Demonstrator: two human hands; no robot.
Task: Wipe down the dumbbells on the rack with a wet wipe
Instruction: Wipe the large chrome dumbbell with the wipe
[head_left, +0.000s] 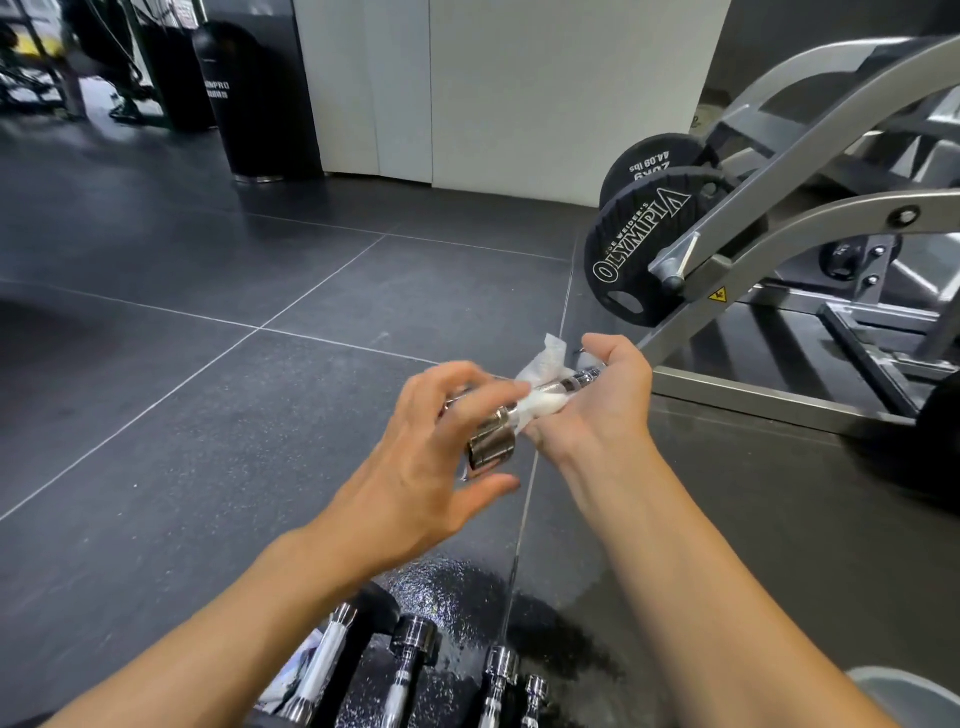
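We hold the dumbbell (491, 446) aloft, long axis near-left to far-right. Our left hand (431, 447) curls round its near head, while our right hand (597, 410) clasps the wet wipe (543, 402) about the handle.

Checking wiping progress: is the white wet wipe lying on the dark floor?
No, the right hand grips the white wet wipe wrapped round the handle of the small chrome dumbbell.

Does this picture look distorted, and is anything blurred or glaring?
Head view: the wide-angle lens stretches the forearms toward the corners; the left hand is slightly motion-blurred; overhead light glints on the chrome dumbbell and speckles the glossy floor patch below it.
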